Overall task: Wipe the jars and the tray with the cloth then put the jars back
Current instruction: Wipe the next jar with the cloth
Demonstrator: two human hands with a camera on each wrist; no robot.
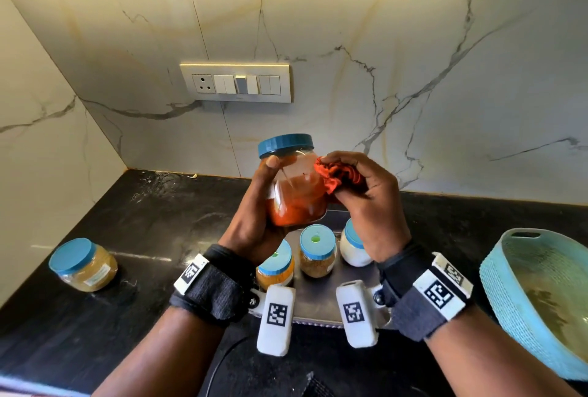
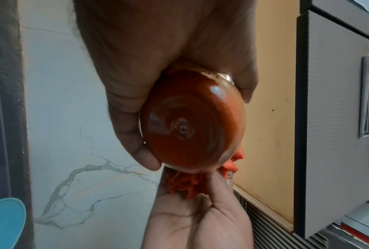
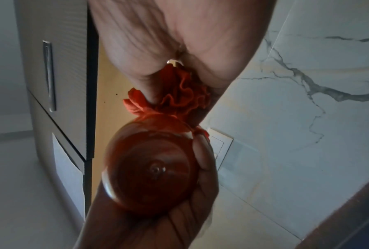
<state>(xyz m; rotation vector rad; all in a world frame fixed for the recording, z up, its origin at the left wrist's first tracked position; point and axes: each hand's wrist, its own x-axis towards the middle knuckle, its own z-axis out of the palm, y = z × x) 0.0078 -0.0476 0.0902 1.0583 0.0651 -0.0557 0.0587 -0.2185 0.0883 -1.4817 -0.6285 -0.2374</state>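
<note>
My left hand (image 1: 254,205) grips a clear jar of red powder (image 1: 296,193) with a blue lid, lifted above the counter and tilted. Its round base (image 2: 189,121) faces the left wrist view and shows again as the jar base (image 3: 151,168) in the right wrist view. My right hand (image 1: 366,193) holds a bunched orange cloth (image 1: 337,174) against the jar's right side; the cloth (image 3: 179,94) is crumpled between thumb and fingers. Below, a metal tray (image 1: 321,298) carries three small blue-lidded jars: yellow spice (image 1: 275,269), brown spice (image 1: 317,252), white powder (image 1: 354,245).
Another blue-lidded jar of yellowish powder (image 1: 83,264) stands on the black counter (image 1: 143,221) at the left. A turquoise basket (image 1: 541,298) sits at the right edge. A switch panel (image 1: 237,82) is on the marble wall behind.
</note>
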